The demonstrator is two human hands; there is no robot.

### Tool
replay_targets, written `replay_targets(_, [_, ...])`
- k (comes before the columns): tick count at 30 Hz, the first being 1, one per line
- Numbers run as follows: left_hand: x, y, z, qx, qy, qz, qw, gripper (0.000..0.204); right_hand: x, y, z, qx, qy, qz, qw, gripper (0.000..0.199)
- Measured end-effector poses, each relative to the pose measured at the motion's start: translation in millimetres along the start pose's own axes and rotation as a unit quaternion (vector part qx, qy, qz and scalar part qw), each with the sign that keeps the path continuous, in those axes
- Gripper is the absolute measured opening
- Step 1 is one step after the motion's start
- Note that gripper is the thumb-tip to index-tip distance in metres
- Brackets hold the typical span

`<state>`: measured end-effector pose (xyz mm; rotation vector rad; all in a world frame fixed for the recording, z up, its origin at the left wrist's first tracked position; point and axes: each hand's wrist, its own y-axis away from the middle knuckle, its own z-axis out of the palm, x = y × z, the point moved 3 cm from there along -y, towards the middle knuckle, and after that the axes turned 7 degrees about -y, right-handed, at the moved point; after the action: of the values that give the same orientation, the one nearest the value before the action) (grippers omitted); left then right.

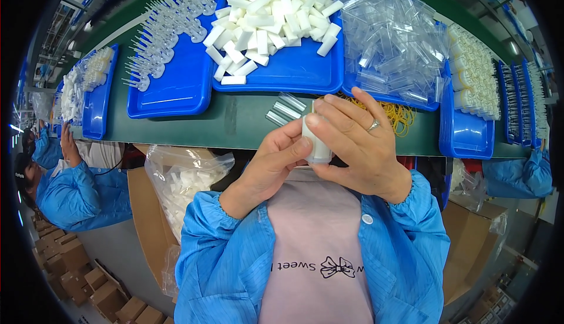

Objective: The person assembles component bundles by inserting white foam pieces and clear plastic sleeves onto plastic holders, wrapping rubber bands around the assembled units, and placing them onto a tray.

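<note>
A white, smooth piece [318, 145] stands upright between my hands in front of my chest; its exact kind is partly hidden by my fingers. My left hand [281, 155] grips its left side, thumb pressed on the front. From the right, my right hand [365, 143] cups the same piece, its thumb near the bottom and its fingers bent over the top. Just beyond my hands, a few short clear tubes [286, 110] lie on the green table. A pile of yellow rubber bands [403, 119] sits behind my right hand.
Along the green table [247, 118] stand blue trays: one with white foam-like blocks [276, 15], one with clear plastic tubes [393, 36], one with clear thin-stemmed parts [167, 30], and one with banded white bundles [473, 77]. A co-worker [76, 189] sits left; cardboard boxes [150, 212] flank me.
</note>
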<state>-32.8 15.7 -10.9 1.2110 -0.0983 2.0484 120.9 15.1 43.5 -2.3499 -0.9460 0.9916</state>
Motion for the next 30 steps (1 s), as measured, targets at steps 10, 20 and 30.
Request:
replay_targets(10, [2, 6, -22, 0.101, 0.008, 0.065, 0.993, 0.047, 5, -23, 18, -0.08, -0.011, -0.014, 0.997, 0.064])
replay_targets(20, [5, 5, -23, 0.081, 0.033, 0.055, 0.995, 0.047, 6, -31, 20, -0.063, -0.019, 0.029, 0.997, 0.06])
replay_targets(30, [9, 8, -34, 0.111, -0.014, 0.1, 0.989, 0.055, 9, -36, 28, -0.08, -0.099, 0.033, 0.991, 0.063])
